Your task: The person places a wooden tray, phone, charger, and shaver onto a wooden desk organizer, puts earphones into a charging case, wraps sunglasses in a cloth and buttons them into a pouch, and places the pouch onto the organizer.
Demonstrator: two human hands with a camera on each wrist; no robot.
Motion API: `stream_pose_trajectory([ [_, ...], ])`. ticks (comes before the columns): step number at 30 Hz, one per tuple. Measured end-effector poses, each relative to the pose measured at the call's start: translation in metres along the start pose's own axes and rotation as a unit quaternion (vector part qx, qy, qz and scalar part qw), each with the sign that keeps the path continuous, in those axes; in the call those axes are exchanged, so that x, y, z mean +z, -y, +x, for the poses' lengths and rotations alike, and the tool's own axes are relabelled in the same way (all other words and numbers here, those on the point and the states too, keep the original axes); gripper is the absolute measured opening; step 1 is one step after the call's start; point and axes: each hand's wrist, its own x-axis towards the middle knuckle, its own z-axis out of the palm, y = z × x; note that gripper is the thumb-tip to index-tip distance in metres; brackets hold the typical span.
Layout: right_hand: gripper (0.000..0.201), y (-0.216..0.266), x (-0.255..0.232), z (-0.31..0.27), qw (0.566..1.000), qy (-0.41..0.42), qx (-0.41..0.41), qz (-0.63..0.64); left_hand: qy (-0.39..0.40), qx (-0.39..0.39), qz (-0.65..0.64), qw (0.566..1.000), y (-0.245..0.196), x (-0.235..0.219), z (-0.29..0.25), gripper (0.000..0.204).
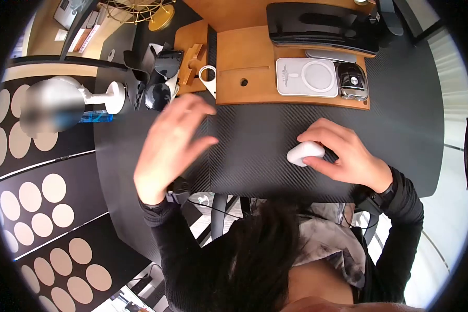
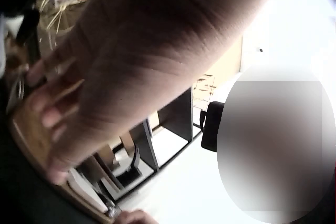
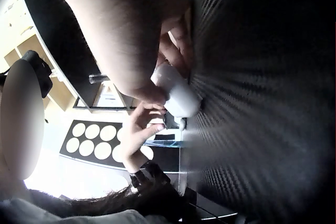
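At the far left of the desk stands a white round-based stand (image 1: 115,98), with dark-lensed sunglasses (image 1: 157,96) lying to its right. The left hand (image 1: 171,140) is in front of these, its thumb well apart from its loosely bent fingers; it is blurred in the head view, but nothing shows in its grasp.

Just beyond its fingertips are a light-brown notched wooden holder (image 1: 193,60) and a flat white piece with a ring-shaped end (image 1: 207,74). Next comes a broad tan desk shelf (image 1: 244,52) with a small round hole. To the right, in front of that shelf, is a small, smooth, white rounded object (image 1: 296,156), at the black ribbed desktop (image 1: 244,166); whether its underside touches the surface I can't quite tell.

The right hand (image 1: 343,151) pinches that object by its right part, thumb on the near side and fingers curled round the far side, the gap no wider than the object itself. Farther back, a white flat rectangular pad with a grey ring (image 1: 318,77) lies beside a black-and-silver rounded device (image 1: 352,81).

The white object looks light and stiff, hard-shelled and perhaps slippery on its curves. Opposite long sides, near the middle, seem the best place for finger and thumb; a squeeze too near a rounded end could let it slide out.
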Motion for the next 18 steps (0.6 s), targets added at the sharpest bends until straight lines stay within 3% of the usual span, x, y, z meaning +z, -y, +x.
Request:
stream_pose_trajectory([
  [2,0.028,-0.003,0.001,0.0,1.0,0.013,-0.012,0.01,0.004,-0.091,0.027,0.995,0.015,0.0,-0.007,0.057],
  [5,0.027,-0.003,0.0,0.002,0.999,0.033,-0.003,0.015,-0.021,-0.072,0.045,0.996,0.038,0.018,-0.012,0.056],
  [8,0.026,-0.004,0.0,0.0,0.998,0.053,0.014,0.016,-0.015,-0.101,0.028,0.994,0.04,0.022,-0.013,0.058],
  [10,0.026,-0.004,0.0,0.001,0.999,0.048,0.001,0.015,0.04,-0.124,-0.009,0.991,0.04,0.017,-0.014,0.059],
  [13,0.025,-0.004,0.001,0.001,0.999,0.044,0.003,0.02,0.037,-0.081,-0.049,0.995,0.037,0.022,-0.013,0.06],
  [18,0.022,-0.003,-0.001,-0.002,0.997,0.038,0.041,0.053,0.085,-0.078,-0.112,0.987,0.016,0.032,-0.005,0.057],
])
